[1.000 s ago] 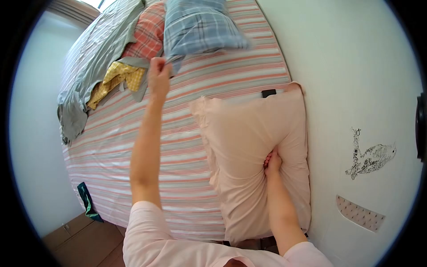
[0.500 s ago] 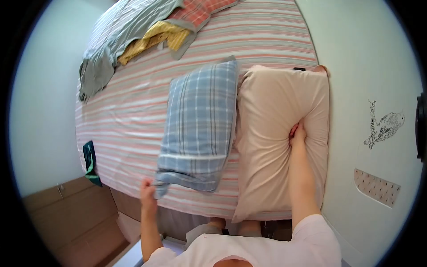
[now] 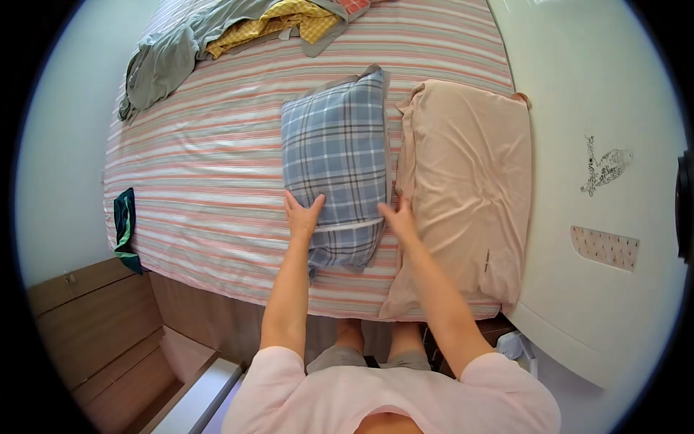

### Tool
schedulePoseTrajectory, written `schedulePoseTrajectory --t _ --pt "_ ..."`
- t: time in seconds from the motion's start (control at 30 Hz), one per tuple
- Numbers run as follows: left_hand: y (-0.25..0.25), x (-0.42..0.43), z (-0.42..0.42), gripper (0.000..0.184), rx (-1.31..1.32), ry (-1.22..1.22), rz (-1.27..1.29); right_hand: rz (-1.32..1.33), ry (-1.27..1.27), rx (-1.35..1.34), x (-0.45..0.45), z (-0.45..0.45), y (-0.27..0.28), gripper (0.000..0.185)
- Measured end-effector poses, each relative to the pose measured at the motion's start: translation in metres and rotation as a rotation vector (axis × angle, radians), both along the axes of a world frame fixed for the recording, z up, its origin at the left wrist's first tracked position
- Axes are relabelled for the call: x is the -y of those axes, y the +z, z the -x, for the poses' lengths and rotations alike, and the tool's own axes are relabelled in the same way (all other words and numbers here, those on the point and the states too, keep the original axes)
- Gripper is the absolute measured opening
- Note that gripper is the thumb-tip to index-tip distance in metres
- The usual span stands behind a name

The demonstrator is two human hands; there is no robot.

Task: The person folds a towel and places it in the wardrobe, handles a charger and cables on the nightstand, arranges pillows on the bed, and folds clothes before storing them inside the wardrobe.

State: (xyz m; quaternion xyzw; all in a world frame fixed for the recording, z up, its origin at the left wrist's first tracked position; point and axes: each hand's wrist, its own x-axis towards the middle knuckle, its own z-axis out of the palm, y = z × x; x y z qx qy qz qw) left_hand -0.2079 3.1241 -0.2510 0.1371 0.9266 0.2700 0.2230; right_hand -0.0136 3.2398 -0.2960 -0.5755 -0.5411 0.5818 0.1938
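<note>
A blue plaid pillow (image 3: 336, 159) lies on the striped bed sheet (image 3: 202, 217), its length pointing away from me. My left hand (image 3: 302, 215) is at its left edge, thumb over the fabric and fingers spread along the side. At the opposite edge is my right hand (image 3: 397, 217), thumb on the plaid cloth and fingers apart in the gap beside the pink pillow (image 3: 466, 159). That pillow lies flat to the right, its cover wrinkled. Neither hand is closed around the cloth.
Grey cloth (image 3: 163, 69) and a yellow checked cloth (image 3: 271, 22) lie bunched at the far left. A dark green cloth (image 3: 124, 224) hangs over the left bed edge. The white headboard (image 3: 571, 304) borders the right; an open drawer (image 3: 195, 398) is at lower left.
My right hand has left the pink pillow and come to the plaid pillow's right edge. My left hand has let go of the plaid pillow's near corner and moved up its left side.
</note>
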Motion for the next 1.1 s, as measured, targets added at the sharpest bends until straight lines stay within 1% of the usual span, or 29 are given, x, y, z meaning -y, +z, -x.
schedulePoseTrajectory --t 0.03,0.07,0.13,0.17,0.2,0.23,0.27,0.3,0.33,0.37,0.4,0.43,0.47,0.5,0.53,0.57,0.6,0.63,0.7,0.73,0.77,0.8,0.83,0.87,0.93,0.97,1.03,1.07,1.1 --pt "0.004 0.006 -0.002 0.099 0.001 -0.003 -0.004 -0.010 0.000 -0.029 0.022 0.004 -0.044 0.052" --pt "0.007 0.012 -0.006 0.097 0.036 -0.037 -0.058 -0.016 -0.006 -0.026 0.024 0.007 -0.030 0.052" --pt "0.008 0.020 -0.007 0.094 0.074 -0.073 -0.117 0.264 0.240 -0.244 0.013 0.018 0.030 0.050" --pt "0.004 0.025 -0.001 0.089 0.135 -0.088 -0.168 0.196 0.138 -0.283 0.005 0.028 0.056 0.046" --pt "0.004 0.028 0.003 0.084 0.197 -0.100 -0.221 0.127 0.040 -0.320 -0.007 0.039 0.084 0.043" --pt "0.023 0.026 0.002 0.084 0.205 -0.096 -0.224 0.034 0.116 -0.351 -0.024 0.047 0.120 0.040" --pt "0.056 0.021 0.004 0.078 0.497 0.060 -0.388 -0.057 0.184 -0.381 -0.033 0.050 0.159 0.036" --pt "0.075 0.016 0.006 0.074 0.786 0.214 -0.551 -0.179 0.314 -0.237 -0.030 0.050 0.205 0.032" --pt "0.066 0.020 0.017 0.073 0.915 0.259 -0.643 -0.305 0.447 -0.091 -0.025 0.053 0.241 0.028" --pt "0.062 0.028 0.023 0.073 0.921 0.255 -0.640 -0.561 0.585 -0.038 -0.009 0.053 0.259 0.025" --pt "0.060 0.037 0.030 0.070 1.023 0.263 -0.748 -0.815 0.721 0.017 0.015 0.051 0.272 0.021" --pt "0.054 0.044 0.040 0.067 1.121 0.272 -0.864 -0.782 0.952 0.101 0.040 0.050 0.283 0.025" --pt "0.038 0.058 0.052 0.064 1.226 0.289 -0.926 -0.734 1.182 0.186 0.067 0.044 0.291 0.028" --pt "0.032 0.073 0.060 0.064 1.230 0.293 -0.913 -0.723 1.240 0.144 0.096 0.032 0.278 0.028" --pt "0.027 0.086 0.066 0.065 1.283 0.415 -0.993 -0.714 1.297 0.101 0.122 0.020 0.254 0.029" --pt "0.025 0.098 0.066 0.065 1.330 0.544 -1.070 -0.575 1.389 0.119 0.143 0.005 0.232 0.030" --pt "0.034 0.109 0.061 0.069 1.266 0.631 -1.054 -0.430 1.477 0.132 0.154 -0.009 0.217 0.031" --pt "0.035 0.116 0.060 0.069 1.264 0.642 -1.038 -0.413 1.477 0.124 0.155 -0.015 0.214 0.031" --pt "0.030 0.123 0.059 0.078 0.921 0.849 -0.571 -0.229 1.302 0.182 0.147 -0.028 0.206 0.038" --pt "0.022 0.128 0.056 0.085 0.769 0.756 -0.507 -0.396 1.038 0.150 0.138 -0.039 0.197 0.041" --pt "0.001 0.131 0.062 0.085 0.777 0.749 -0.493 -0.557 0.764 0.124 0.126 -0.050 0.188 0.044" --pt "-0.028 0.134 0.075 0.085 0.572 0.431 -0.341 -0.643 0.639 0.268 0.107 -0.057 0.185 0.047" --pt "-0.033 0.128 0.078 0.086 0.364 0.116 -0.190 -0.723 0.514 0.412 0.095 -0.068 0.185 0.050" --pt "-0.040 0.119 0.074 0.086 0.374 0.109 -0.184 -0.715 0.510 0.423 0.095 -0.085 0.172 0.050" --pt "-0.014 0.074 0.053 0.081 0.045 -0.257 0.019 -0.679 0.352 0.801 0.099 -0.115 0.137 0.055" --pt "-0.015 0.061 0.051 0.081 0.057 -0.273 0.016 -0.673 0.341 0.818 0.103 -0.121 0.136 0.055" --pt "-0.014 0.034 0.046 0.078 0.107 -0.284 0.079 -0.711 0.408 0.806 0.111 -0.129 0.137 0.058" --pt "-0.007 0.027 0.047 0.078 0.116 -0.312 0.070 -0.705 0.384 0.829 0.110 -0.129 0.131 0.058" --pt "0.011 0.025 0.049 0.072 0.093 -0.362 0.140 -0.563 0.387 0.808 0.105 -0.127 0.122 0.054"
